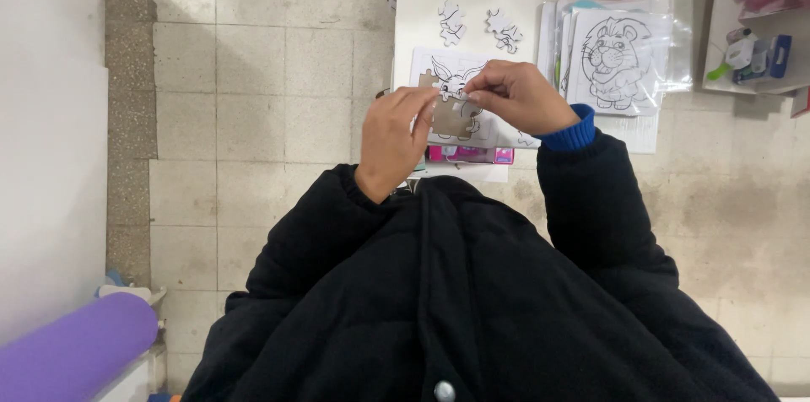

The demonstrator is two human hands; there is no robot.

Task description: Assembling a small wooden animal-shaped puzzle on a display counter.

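Fingertips of both hands pinched puzzle pieces (pixel 451 111) just above the rabbit sheet (pixel 447 73), the left hand (pixel 395 139) steadying a joined brown-backed cluster while the right hand (pixel 516 94) pressed a piece against it. Beyond the sheet lay loose pieces (pixel 477 24); to its right, a lion sheet (pixel 616 52).

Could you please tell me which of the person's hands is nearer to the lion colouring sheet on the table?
Right. The right hand is just beside the lion colouring sheet, towards its lower left; the left hand is farther off, beyond the right hand.
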